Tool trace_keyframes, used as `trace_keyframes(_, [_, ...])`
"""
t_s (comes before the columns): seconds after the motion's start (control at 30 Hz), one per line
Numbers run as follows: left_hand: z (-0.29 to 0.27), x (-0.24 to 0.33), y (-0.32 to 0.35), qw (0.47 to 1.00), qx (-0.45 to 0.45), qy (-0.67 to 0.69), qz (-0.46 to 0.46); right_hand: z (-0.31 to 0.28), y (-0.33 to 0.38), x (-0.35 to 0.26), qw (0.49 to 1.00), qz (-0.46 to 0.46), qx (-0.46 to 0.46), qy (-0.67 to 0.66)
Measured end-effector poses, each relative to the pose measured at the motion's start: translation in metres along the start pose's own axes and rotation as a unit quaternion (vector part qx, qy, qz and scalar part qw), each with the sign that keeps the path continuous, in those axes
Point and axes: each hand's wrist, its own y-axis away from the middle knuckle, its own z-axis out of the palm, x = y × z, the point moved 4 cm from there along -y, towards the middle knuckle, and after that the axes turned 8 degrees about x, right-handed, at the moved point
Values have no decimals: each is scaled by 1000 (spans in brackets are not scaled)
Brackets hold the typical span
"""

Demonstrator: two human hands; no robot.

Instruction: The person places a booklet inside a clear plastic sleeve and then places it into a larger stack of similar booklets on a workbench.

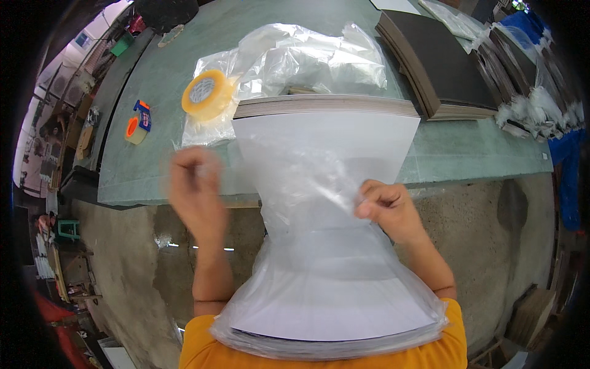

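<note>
Left fingers (188, 156) blurred past detail

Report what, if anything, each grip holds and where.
Right grip seems to pinch clear plastic near its right edge; left grip is too blurred to tell.

Here's the table (485, 150), broad and grey-green, its near edge bowing across the view! Out on the left sits a small dispenser (140, 123), blue and orange, with bare surface around it. Into the middle now: crumpled clear plastic (270, 49) sprawls wide, and a big yellow tape roll (209, 95) leans on its left end. In front, a white stack (362, 135) reaches in over the near edge; its contact underneath is hidden. And over right, dark-topped boards (442, 58) lie piled, with plastic-wrapped bundles (519, 71) crowding in just beside them!
</note>
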Motion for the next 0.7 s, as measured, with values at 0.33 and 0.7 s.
trace_keyframes(0.33, [56, 27, 65, 857, -485, 150, -93, 28, -12, -25, 996, 16, 60, 69])
trace_keyframes(0.7, [48, 4, 58, 670, -618, 324, -252, 54, 6, -6, 916, 232, -238, -224])
